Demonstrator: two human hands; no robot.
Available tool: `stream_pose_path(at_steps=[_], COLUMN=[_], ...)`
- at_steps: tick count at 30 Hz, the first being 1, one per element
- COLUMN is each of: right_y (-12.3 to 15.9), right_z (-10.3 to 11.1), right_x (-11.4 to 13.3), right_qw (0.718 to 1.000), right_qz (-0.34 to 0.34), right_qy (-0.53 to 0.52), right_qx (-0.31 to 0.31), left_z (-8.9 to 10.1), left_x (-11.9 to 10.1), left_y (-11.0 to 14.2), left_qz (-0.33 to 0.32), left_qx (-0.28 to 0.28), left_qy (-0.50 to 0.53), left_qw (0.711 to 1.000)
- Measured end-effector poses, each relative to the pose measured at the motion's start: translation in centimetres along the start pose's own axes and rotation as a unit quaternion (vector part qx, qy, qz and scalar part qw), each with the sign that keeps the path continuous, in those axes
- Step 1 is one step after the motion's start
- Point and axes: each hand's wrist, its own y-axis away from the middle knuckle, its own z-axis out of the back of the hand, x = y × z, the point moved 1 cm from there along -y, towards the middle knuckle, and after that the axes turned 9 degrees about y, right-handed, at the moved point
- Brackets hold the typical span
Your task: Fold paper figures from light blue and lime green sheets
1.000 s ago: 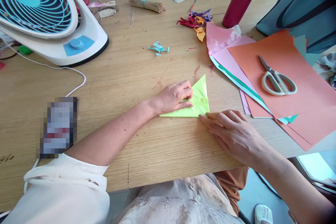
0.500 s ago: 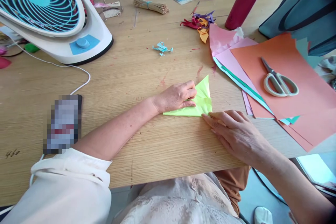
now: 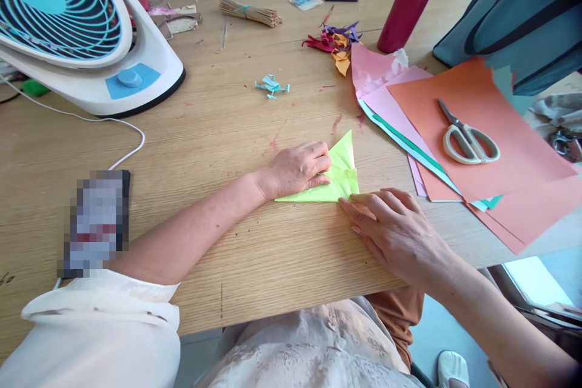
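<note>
A folded sheet of yellow-green paper lies on the wooden table in front of me, with a pointed flap reaching away from me. My left hand rests on its left part, fingers curled and thumb close to them, hiding some of the sheet. At the near right corner, my right hand grips the paper's edge between thumb and index finger. Beyond the hands lies a small light-blue folded paper figure.
On the right, scissors lie on a stack of coloured paper. Behind it stand a magenta bottle and a blue bag. A fan and a phone with a cable are on the left. Folded colourful scraps sit farther back.
The whole view has shifted slightly, so things appear a little farther left. Both hands keep about the same place on the paper, whose folds look unchanged.
</note>
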Motion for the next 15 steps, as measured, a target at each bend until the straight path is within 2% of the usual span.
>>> stream_pose_path(at_steps=[7, 15], right_y=[-0.7, -1.0], right_z=[-0.2, -0.1], right_x=[1.3, 1.7], right_qw=[0.999, 1.0], right_qz=[-0.001, -0.022], right_qy=[0.001, 0.011], right_qx=[-0.037, 0.009], left_z=[0.2, 0.4], left_x=[-0.1, -0.1], left_y=[0.0, 0.0], left_qz=[0.006, 0.012], left_qx=[-0.001, 0.002], left_qy=[0.017, 0.031], left_qw=[1.0, 0.999])
